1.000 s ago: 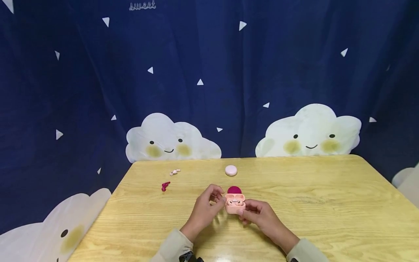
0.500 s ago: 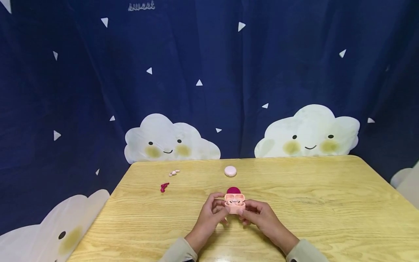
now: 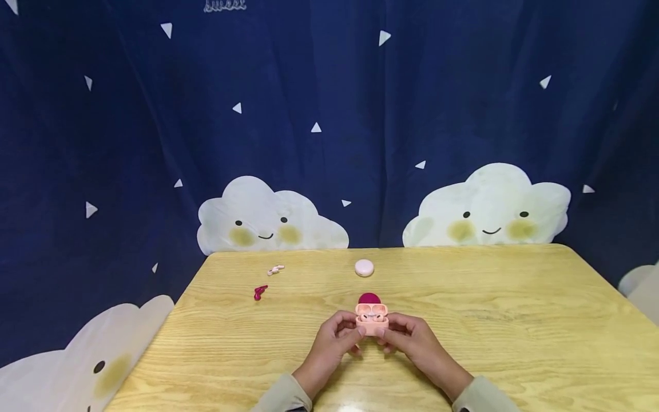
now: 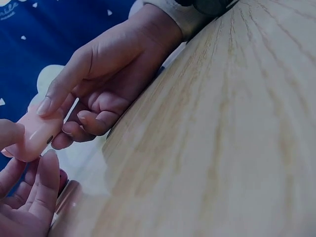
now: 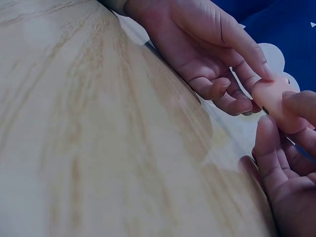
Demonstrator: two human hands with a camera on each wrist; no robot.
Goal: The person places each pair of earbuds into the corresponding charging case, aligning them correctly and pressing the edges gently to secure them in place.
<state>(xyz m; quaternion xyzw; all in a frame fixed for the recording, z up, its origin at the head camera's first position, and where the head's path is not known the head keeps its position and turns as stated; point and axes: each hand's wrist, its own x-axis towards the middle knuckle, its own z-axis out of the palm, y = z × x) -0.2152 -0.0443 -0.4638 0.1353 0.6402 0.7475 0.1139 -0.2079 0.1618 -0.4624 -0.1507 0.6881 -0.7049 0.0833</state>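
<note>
In the head view, my left hand (image 3: 327,347) and right hand (image 3: 421,349) grip a small peach earbud case (image 3: 372,330) from its two sides. Both thumbs press on its front near the lower corners. The case's lid is up, and two peach earbuds (image 3: 365,317) sit inside. In both wrist views the case (image 4: 37,131) is held between the fingertips of the two hands, over the wooden table. Right behind it in the head view shows a round magenta case (image 3: 369,298), its lower part hidden by the lid.
A round pale pink case (image 3: 364,268) stands farther back on the wooden table (image 3: 489,297). To the left lie pale pink earbuds (image 3: 276,270) and, closer, magenta earbuds (image 3: 260,292). A dark blue curtain (image 3: 360,86) with clouds hangs behind the table's far edge.
My left hand has come in from beside the peach case to grip its left side. The right hand keeps its hold, and the case has stayed nearly in place.
</note>
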